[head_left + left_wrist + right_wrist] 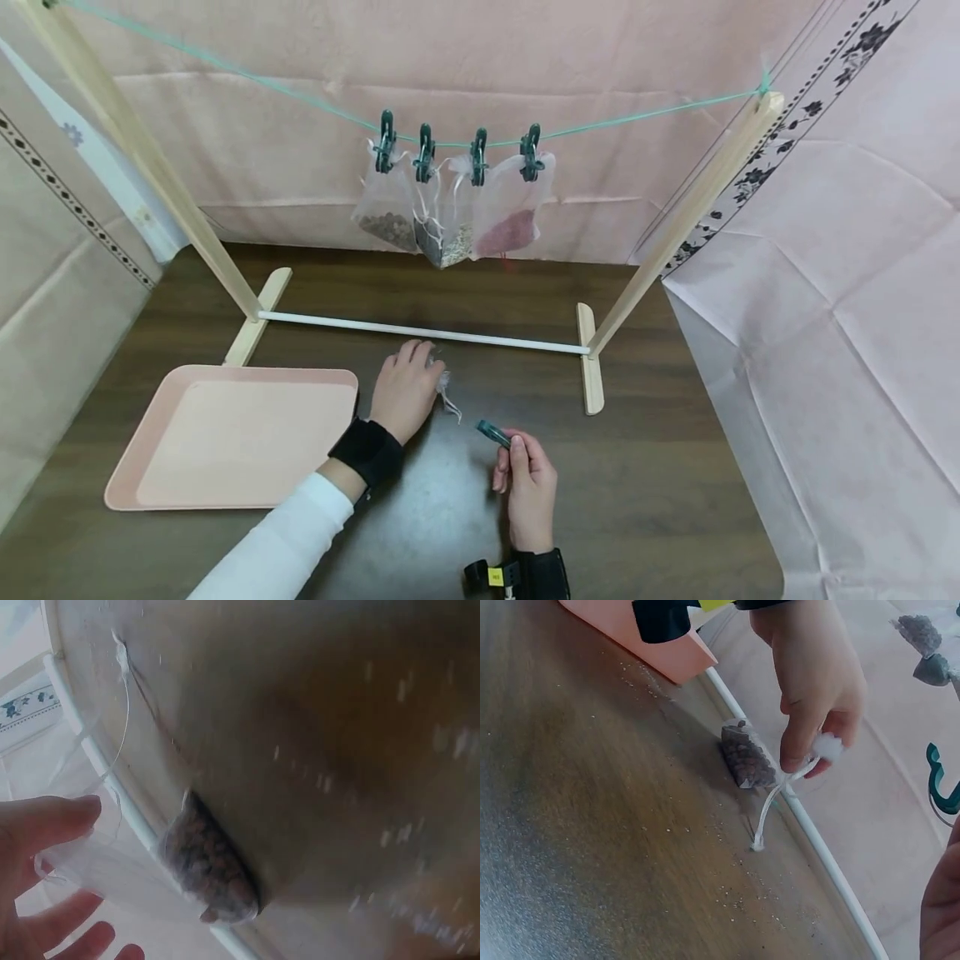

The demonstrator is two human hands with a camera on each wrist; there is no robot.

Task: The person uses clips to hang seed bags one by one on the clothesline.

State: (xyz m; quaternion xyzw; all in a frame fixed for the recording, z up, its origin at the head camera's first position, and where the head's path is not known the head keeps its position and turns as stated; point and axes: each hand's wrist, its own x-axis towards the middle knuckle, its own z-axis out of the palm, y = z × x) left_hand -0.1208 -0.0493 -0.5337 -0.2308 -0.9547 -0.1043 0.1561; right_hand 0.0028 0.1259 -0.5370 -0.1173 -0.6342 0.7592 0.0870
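Observation:
My left hand (405,387) pinches the gathered neck of a sheer white drawstring bag (831,747). Brown, pebble-like bits (206,862) fill its lower end, close above the table, and a white cord (761,814) trails from its neck. Between thumb and fingers, my right hand (531,487) holds a dark green clothespin (492,433), to the right of the bag. Overhead, several sheer bags (513,221) with differing contents hang from a turquoise line (600,127), each under a green clothespin (531,152).
The line spans two wooden posts (693,212) on feet, joined low by a white rod (427,332). At left lies a pink tray (240,442). Small crumbs (739,896) dot the brown table (660,483). Pale cloth (840,333) surrounds the sides and back.

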